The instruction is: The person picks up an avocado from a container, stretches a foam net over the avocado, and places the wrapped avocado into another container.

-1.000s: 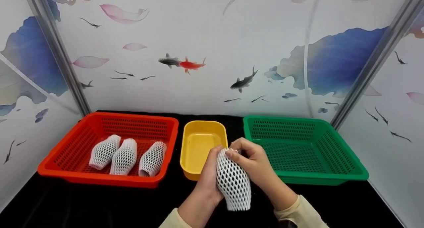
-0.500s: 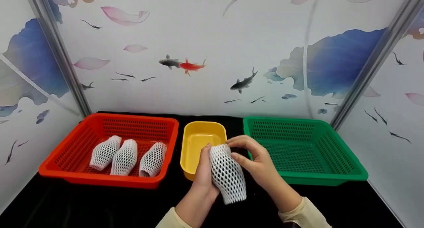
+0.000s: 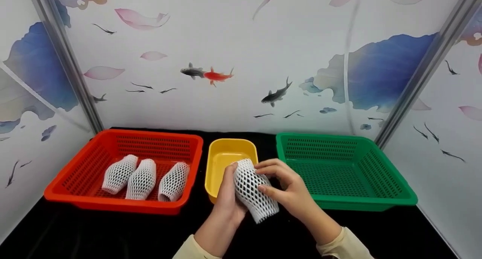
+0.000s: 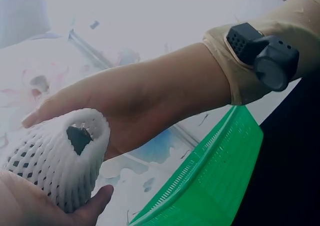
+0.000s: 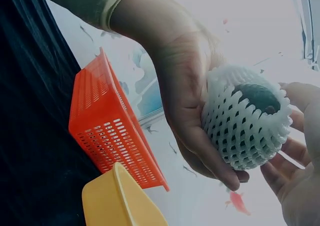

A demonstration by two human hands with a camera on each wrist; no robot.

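A white foam net sleeve (image 3: 251,191) is held over the black cloth, tilted. Through its end, a dark green fruit (image 5: 257,98) shows inside; the rest of the fruit is hidden by the mesh. My left hand (image 3: 227,202) grips the sleeve from the left, its thumb along the upper side and its fingers underneath. On the other side, my right hand (image 3: 288,185) touches the mesh with thumb and fingertips, its fingers spread and loosely bent. In the right wrist view the left fingers curl round the sleeve, while the right fingers lie at its edge.
A red basket (image 3: 113,202) at the left bears several white net sleeves (image 3: 141,179). Behind my hands stands a yellow tub (image 3: 216,191). A green basket (image 3: 361,204) sits at the right. Printed panels (image 3: 241,108) enclose the back and sides.
The netted fruit has moved up and left and tilted further. My right fingers have let go of the sleeve's far rim and slid onto its right side. The left hand keeps its grip.
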